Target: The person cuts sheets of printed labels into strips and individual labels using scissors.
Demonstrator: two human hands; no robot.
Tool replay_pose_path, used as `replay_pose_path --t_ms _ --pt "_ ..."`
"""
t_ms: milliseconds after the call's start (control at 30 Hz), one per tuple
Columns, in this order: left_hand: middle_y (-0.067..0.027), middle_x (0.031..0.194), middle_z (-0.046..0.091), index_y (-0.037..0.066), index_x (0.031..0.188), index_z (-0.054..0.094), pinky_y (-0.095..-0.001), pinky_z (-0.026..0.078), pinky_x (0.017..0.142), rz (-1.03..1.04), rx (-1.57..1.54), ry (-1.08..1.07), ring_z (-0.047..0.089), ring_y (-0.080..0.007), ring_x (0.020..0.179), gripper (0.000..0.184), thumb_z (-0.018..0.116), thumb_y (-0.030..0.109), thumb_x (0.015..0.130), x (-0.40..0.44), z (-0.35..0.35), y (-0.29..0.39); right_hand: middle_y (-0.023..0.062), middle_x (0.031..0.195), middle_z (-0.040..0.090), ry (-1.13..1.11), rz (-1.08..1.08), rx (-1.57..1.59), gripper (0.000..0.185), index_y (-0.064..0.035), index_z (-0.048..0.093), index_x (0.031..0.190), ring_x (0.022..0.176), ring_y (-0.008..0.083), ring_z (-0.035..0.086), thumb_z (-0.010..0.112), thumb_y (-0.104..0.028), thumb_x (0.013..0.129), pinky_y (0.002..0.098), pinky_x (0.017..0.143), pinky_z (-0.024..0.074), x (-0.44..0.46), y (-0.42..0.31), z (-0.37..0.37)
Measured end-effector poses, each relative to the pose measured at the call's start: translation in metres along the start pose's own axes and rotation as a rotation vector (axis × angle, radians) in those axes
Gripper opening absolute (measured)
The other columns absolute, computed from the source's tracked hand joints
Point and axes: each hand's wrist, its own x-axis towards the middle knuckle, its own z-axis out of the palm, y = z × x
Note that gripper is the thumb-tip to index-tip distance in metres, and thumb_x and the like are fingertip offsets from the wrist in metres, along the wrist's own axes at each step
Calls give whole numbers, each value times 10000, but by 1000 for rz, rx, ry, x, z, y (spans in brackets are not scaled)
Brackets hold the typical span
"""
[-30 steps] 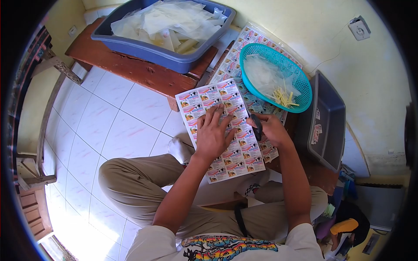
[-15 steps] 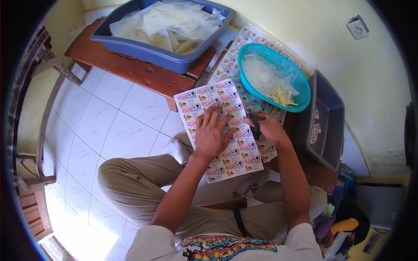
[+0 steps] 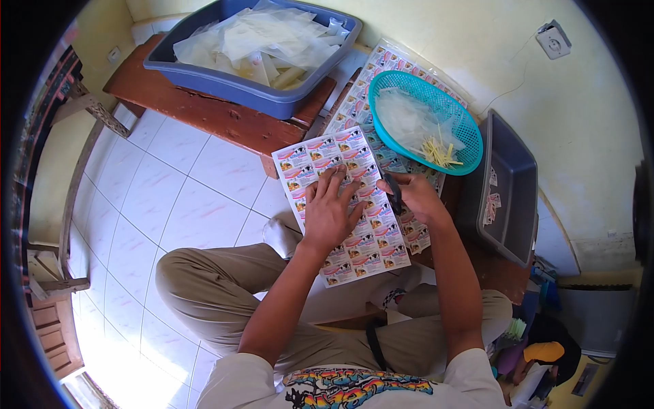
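My left hand [image 3: 331, 211] lies flat with spread fingers on a white sheet of printed labels [image 3: 354, 256]. My right hand [image 3: 421, 196] is closed around a dark tool [image 3: 393, 192], which looks like scissors or a cutter, at the sheet's right edge. Its tip is too small to make out. More printed sheets [image 3: 371, 73] lie beneath and behind. Just beyond my right hand, a turquoise basket [image 3: 472, 140] holds clear plastic pieces [image 3: 409, 119] and thin yellow strips [image 3: 439, 151].
A blue-grey tub [image 3: 272, 102] full of plastic sheets sits on a red-brown bench [image 3: 204, 112] at the upper left. On the right stands a grey bin [image 3: 514, 204] with a few label pieces [image 3: 492, 208]. Another person [image 3: 545, 351] is at the lower right.
The view has shifted slightly. Both hands keep nearly the same places on and beside the sheet, with the dark tool still in my right hand.
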Motion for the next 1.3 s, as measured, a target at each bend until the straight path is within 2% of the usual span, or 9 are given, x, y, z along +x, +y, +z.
replay_pose_path --t_ms 200,700,767,900,967,1200,1300 --pt "-167 1546 574 122 1354 722 -496 365 1142 12 -4 6 465 -329 1483 496 801 340 915 0 1 0 -36 855 725 2 9 12 547 20 801 1228 667 35 559 938 -374 874 239 590 430 2 2 0" --pt "-170 1538 581 113 1323 739 -494 364 1150 18 0 10 468 -330 1483 470 800 340 916 0 -1 0 -30 804 711 -18 52 26 487 -5 830 1125 657 57 593 936 -404 868 265 576 449 2 -5 -3" --pt "-170 1536 583 112 1319 740 -493 364 1150 15 -2 9 471 -330 1481 468 801 340 915 0 -1 1 -19 880 710 -33 58 18 558 14 804 1154 731 77 602 934 -442 860 268 658 456 1 -7 -3" --pt "-171 1534 585 112 1312 744 -493 365 1149 16 -6 17 474 -332 1479 461 803 339 914 0 -1 1 -14 896 718 -36 59 2 575 22 801 1177 744 81 607 938 -435 856 267 671 464 4 -3 -4" --pt "-171 1534 585 113 1309 745 -493 364 1150 17 -5 19 474 -332 1479 459 803 340 915 0 -1 1 -28 825 718 -3 2 27 471 -4 831 1117 662 58 600 937 -389 869 269 583 457 4 -2 -1" --pt "-171 1542 579 115 1333 732 -489 364 1146 12 -4 -10 467 -332 1484 472 795 336 921 0 -1 0 -35 784 690 -2 93 66 486 -5 819 1115 625 68 600 943 -401 861 265 554 465 7 -14 2" --pt "-171 1546 575 115 1333 730 -489 364 1144 13 -10 -5 463 -332 1487 472 794 337 921 0 -1 0 -33 791 671 10 87 24 436 -32 806 1040 629 72 596 919 -422 882 272 545 455 11 -10 0"
